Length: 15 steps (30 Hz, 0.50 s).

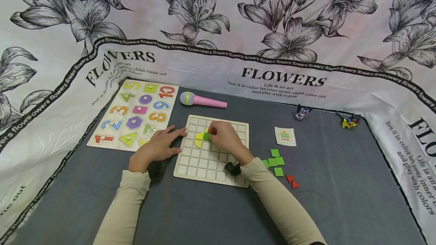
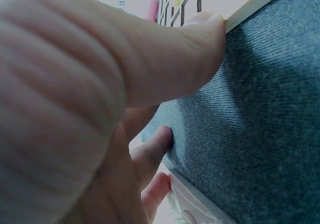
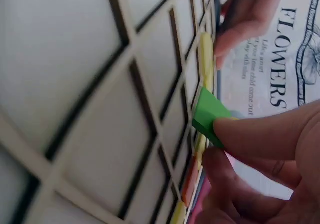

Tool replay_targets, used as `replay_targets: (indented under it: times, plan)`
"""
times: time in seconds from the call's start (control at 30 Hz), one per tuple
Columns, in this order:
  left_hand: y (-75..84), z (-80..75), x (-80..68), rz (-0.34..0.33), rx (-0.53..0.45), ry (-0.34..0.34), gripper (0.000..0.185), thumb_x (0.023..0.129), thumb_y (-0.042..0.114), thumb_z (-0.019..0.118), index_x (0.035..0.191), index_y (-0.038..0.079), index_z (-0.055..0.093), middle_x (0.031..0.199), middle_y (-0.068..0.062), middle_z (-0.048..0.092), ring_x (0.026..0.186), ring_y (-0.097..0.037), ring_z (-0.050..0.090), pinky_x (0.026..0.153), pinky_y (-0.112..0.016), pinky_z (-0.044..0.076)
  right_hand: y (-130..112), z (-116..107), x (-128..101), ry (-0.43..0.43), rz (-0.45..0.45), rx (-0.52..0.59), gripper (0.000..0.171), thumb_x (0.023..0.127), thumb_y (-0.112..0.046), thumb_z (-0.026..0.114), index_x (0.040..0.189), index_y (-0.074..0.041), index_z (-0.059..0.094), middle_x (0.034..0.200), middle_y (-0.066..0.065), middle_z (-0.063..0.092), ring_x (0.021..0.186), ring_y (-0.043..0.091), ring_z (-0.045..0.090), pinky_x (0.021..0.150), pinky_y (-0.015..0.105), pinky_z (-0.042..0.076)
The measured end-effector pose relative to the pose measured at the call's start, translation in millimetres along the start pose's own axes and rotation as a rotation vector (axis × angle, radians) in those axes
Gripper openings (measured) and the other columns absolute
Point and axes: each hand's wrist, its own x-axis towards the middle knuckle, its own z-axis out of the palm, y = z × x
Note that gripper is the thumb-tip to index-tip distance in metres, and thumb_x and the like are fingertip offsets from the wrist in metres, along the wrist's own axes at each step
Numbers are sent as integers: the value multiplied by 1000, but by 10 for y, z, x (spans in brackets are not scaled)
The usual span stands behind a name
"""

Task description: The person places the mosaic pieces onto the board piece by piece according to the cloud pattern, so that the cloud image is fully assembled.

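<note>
A pale wooden grid board (image 1: 192,161) lies on the grey cloth. My right hand (image 1: 225,137) is over its upper middle, pinching a green square tile (image 3: 209,115) between thumb and fingers. In the right wrist view the tile stands tilted, its edge right at the grid. Yellow rounded pieces (image 1: 198,143) sit in cells just left of that tile, and a red-orange piece (image 3: 190,181) shows farther along the grid. With fingers spread, my left hand (image 1: 160,144) rests at the board's left side. Its thumb (image 2: 200,49) touches the board edge.
Several loose green tiles (image 1: 278,171) and two red triangles (image 1: 295,184) lie right of the board, below a small pattern card (image 1: 285,137). A number puzzle (image 1: 112,124) is at left, a pink toy microphone (image 1: 207,101) behind. Two small figures (image 1: 301,113) stand at the back right.
</note>
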Motion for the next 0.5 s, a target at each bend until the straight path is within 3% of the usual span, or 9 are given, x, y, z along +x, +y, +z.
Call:
replay_targets:
  times: [0.33, 0.5]
  plan:
    - [3, 8, 9, -2, 4, 4, 71, 102, 16, 74, 165, 7, 41, 165, -17, 46, 160, -46, 20, 126, -66, 14, -38, 61, 2, 14, -20, -48, 11, 95, 6, 73, 89, -3, 74, 86, 8, 72, 78, 21, 63, 71, 36, 55]
    - [1, 10, 12, -13, 5, 4, 71, 103, 16, 74, 165, 8, 41, 165, -17, 45, 160, -45, 19, 127, -66, 14, -22, 24, -41, 16, 0, 12, 7, 95, 4, 72, 93, -2, 76, 87, 7, 72, 78, 20, 63, 71, 35, 54]
